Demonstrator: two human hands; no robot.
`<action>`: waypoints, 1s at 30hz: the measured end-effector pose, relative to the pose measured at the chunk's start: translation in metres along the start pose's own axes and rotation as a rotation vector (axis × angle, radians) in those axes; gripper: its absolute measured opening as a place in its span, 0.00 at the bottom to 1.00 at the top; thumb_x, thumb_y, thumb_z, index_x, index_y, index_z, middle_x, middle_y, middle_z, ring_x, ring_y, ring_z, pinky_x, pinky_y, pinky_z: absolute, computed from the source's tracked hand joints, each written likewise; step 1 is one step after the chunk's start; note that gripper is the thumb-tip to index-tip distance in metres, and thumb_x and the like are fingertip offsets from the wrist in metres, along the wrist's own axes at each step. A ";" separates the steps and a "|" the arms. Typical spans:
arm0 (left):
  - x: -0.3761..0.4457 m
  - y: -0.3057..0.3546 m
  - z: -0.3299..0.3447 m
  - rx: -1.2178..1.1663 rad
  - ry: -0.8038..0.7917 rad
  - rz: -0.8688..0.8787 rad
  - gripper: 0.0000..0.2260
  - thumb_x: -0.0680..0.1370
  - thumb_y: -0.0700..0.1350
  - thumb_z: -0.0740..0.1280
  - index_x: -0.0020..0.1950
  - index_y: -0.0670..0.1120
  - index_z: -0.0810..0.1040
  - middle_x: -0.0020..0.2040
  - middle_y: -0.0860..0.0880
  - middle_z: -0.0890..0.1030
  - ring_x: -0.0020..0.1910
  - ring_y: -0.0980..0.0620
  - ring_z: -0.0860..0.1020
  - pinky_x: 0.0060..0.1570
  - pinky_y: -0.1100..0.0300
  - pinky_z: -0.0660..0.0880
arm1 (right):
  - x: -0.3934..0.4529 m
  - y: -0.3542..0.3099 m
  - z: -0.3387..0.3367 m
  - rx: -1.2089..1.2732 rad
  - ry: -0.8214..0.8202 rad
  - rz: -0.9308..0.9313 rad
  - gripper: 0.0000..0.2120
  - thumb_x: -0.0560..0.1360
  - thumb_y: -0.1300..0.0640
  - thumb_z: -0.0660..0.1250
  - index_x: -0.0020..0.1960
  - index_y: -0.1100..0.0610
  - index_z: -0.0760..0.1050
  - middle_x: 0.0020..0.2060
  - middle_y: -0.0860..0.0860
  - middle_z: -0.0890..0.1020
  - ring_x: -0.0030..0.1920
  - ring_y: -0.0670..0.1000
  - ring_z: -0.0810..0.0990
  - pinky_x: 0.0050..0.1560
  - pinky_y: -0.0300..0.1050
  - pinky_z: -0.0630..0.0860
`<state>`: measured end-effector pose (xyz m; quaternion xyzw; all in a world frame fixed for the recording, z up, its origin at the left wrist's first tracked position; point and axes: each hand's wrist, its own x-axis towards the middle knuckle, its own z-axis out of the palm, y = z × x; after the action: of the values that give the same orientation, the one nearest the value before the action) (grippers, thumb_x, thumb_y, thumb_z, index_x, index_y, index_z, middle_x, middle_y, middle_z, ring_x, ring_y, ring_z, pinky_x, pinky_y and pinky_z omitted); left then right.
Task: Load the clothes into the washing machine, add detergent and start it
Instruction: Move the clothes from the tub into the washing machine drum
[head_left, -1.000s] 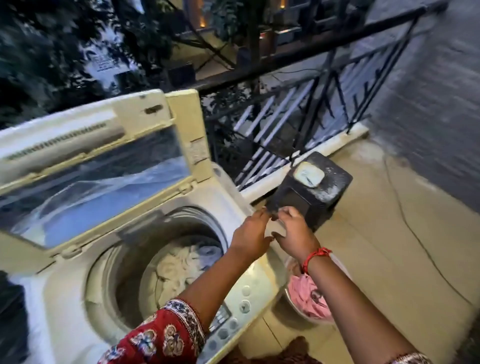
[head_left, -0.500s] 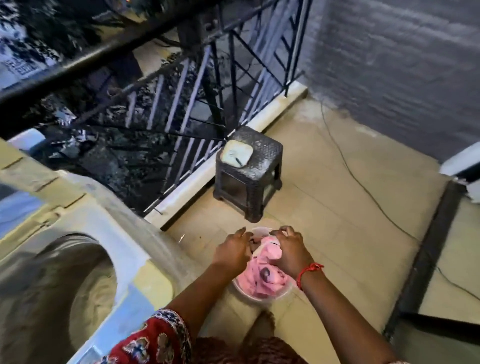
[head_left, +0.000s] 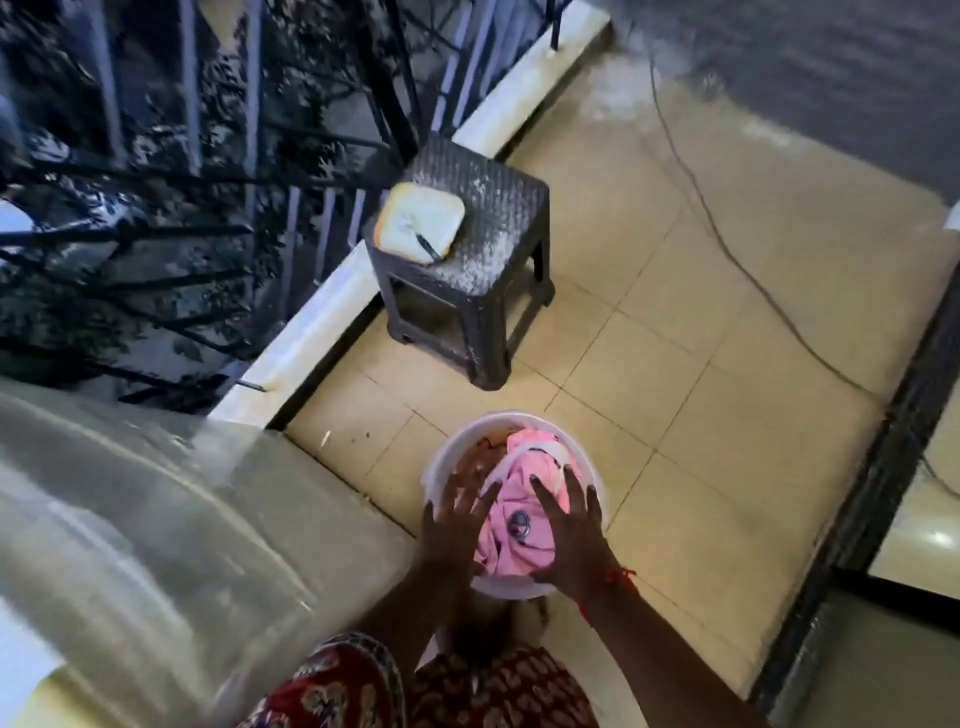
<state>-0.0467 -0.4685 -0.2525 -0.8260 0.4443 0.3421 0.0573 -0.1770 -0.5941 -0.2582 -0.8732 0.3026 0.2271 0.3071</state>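
Head view: blurred; no writing readable.
Clothes (head_left: 519, 514): pink crumpled garment with a small round print, in a white bucket (head_left: 592, 467) on the tiled floor, lower centre of frame.
Left hand (head_left: 452, 530): fingers spread, released, over the bucket's left rim.
Right hand (head_left: 571, 540): fingers spread, resting on the pink cloth, not clenched.
Washing machine (head_left: 130, 519): lower left, smeared.
Stool (head_left: 483, 234): dark, upper centre.

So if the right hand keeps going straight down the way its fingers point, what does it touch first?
Most likely the pink cloth in the white bucket. The right hand hovers spread over it, though how far above is hard to tell.
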 end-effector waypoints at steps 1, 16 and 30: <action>0.024 -0.004 0.020 0.027 -0.011 -0.007 0.45 0.75 0.62 0.65 0.78 0.54 0.36 0.80 0.47 0.38 0.79 0.42 0.40 0.75 0.40 0.55 | 0.016 0.010 0.016 0.017 -0.001 0.018 0.57 0.66 0.36 0.73 0.78 0.47 0.37 0.78 0.55 0.38 0.77 0.61 0.36 0.77 0.61 0.47; 0.216 -0.051 0.220 -0.071 -0.328 0.070 0.61 0.60 0.49 0.82 0.77 0.58 0.40 0.80 0.49 0.43 0.78 0.40 0.45 0.68 0.26 0.54 | 0.187 0.103 0.216 -0.029 -0.069 0.159 0.58 0.65 0.35 0.71 0.77 0.45 0.34 0.77 0.58 0.32 0.76 0.69 0.42 0.73 0.70 0.54; 0.245 -0.043 0.261 -0.011 -0.136 0.172 0.25 0.81 0.46 0.58 0.77 0.47 0.57 0.78 0.44 0.56 0.77 0.43 0.55 0.73 0.45 0.58 | 0.208 0.135 0.241 0.188 -0.048 0.093 0.20 0.75 0.51 0.65 0.66 0.52 0.74 0.70 0.63 0.67 0.59 0.64 0.77 0.61 0.53 0.74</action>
<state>-0.0568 -0.5087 -0.6110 -0.7600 0.5068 0.4035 0.0530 -0.1695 -0.5969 -0.6040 -0.8199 0.3554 0.2323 0.3841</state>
